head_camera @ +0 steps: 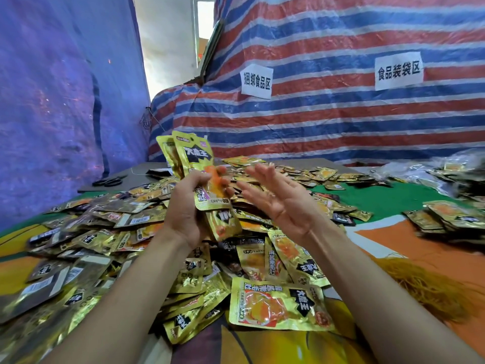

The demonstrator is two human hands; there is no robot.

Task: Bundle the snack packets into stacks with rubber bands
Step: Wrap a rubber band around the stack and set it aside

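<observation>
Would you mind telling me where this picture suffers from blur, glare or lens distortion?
Head view: the left hand gripping packets has motion-smeared fingers, and the right hand is slightly soft at its tips; head view: foil in the pile throws glare; head view: the gap up top is blown out, and the tarp stripes bow.

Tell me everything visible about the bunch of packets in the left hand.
The bunch of packets is several shiny gold foil pouches with black labels and orange pictures. They stand roughly upright and unevenly fanned, tops above the left hand, bottoms poking out below it. The hand grips their middle, fingers curled across the front. No rubber band shows on them. They are held above the loose pile; the open right hand is beside them.
</observation>
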